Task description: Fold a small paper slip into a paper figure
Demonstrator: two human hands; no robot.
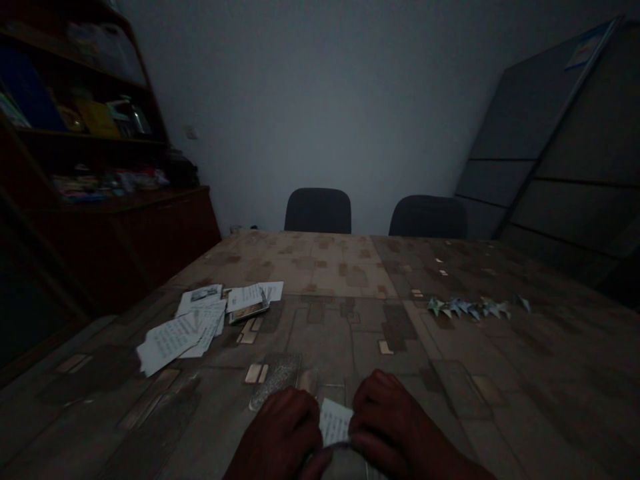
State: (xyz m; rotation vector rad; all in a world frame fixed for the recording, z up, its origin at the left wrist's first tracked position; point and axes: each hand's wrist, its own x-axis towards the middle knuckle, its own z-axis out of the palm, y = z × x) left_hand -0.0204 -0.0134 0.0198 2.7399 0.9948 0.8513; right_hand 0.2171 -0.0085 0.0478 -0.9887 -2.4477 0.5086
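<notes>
A small piece of printed paper [335,423] is held between my two hands at the near edge of the table. My left hand [287,430] has its fingers curled on the paper's left side. On the right side, my right hand [387,420] grips it with fingers bent and thumb below. The paper's lower edge looks curved or folded between the thumbs, and part of it is hidden by the fingers. To the left lie loose printed sheets [173,340] in an overlapping heap. A row of several small folded paper pieces [470,307] stands at the right.
The table [320,327] has a patterned cover. Two dark chairs [318,210] stand at its far side against a pale wall. A dark wooden shelf unit [165,220] is at the left, and grey panels [515,127] lean or stand at the right.
</notes>
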